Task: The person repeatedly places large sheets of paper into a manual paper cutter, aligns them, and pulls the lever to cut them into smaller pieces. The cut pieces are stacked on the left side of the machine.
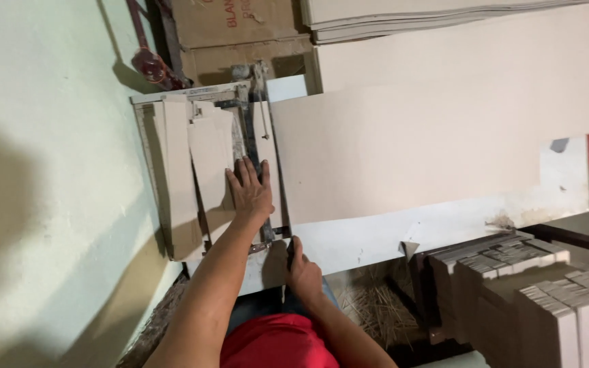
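left hand (pixel 250 194): flat on the cut strips (pixel 209 170), fingers spread, just left of the cutter blade (pixel 257 160)
right hand (pixel 303 270): fingers wrapped round the cutter handle (pixel 289 242), near end of blade
big cardboard sheet (pixel 410 150): right of blade, on the surface (pixel 444 232)

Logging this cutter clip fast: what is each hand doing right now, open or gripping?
Left hand: open, pressed flat on the cardboard strip on the cutter bed.
Right hand: closed around the cutter's dark handle at the table's near edge.

Cardboard sheet (pixel 403 157) is lying on the tabletop (pixel 444 232), right of the cut strips (pixel 199 170); stacked pieces (pixel 533 286) are sitting lower right.
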